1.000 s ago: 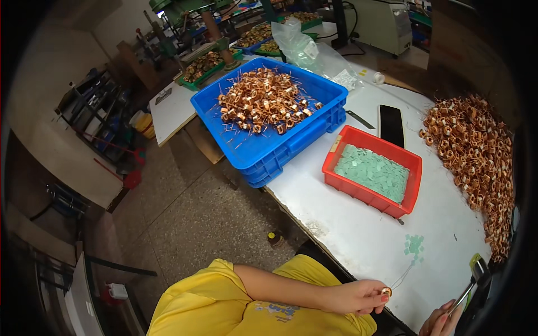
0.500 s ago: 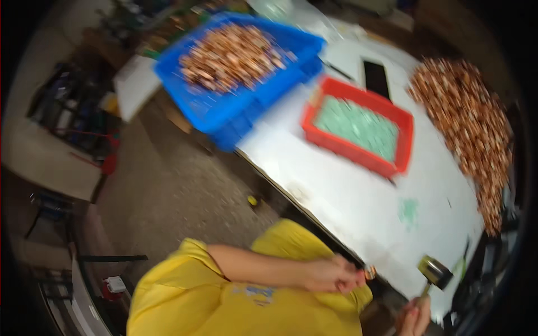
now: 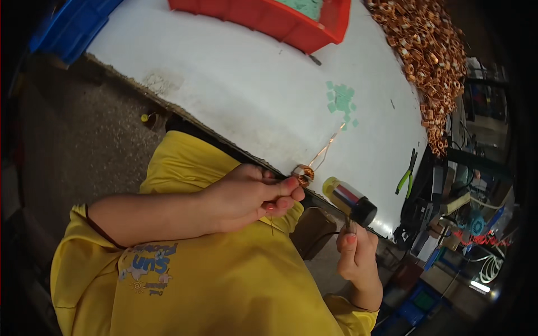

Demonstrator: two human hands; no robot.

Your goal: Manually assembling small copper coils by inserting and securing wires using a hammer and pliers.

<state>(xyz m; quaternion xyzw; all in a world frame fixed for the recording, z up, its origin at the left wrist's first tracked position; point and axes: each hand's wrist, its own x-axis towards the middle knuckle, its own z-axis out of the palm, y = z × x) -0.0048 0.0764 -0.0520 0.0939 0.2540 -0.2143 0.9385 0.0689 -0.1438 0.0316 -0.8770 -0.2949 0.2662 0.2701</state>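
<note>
My left hand (image 3: 255, 193) pinches a small ring coil (image 3: 303, 176) wound with copper wire, at the near edge of the white table. Two long wire leads (image 3: 324, 150) run from the coil across the tabletop, and another thin wire hangs beneath my fingers. Closed around the short handle of a mallet, my right hand (image 3: 361, 255) is just to the right of the coil. The mallet head (image 3: 347, 199) is yellow at one end and black at the other. It is raised beside the coil, apart from it.
Small green squares (image 3: 341, 101) lie scattered on the white table (image 3: 235, 84). Farther back stand a red bin (image 3: 280, 25) holding green pieces and a blue crate (image 3: 70, 33). A heap of copper coils (image 3: 423, 56) covers the right side. Green-handled pliers (image 3: 406, 178) lie near the right edge.
The view has shifted toward the near table edge, so the bins now sit higher and partly out of frame. Both hands still hold the coil and the mallet; the coil's leads now show clearly.
</note>
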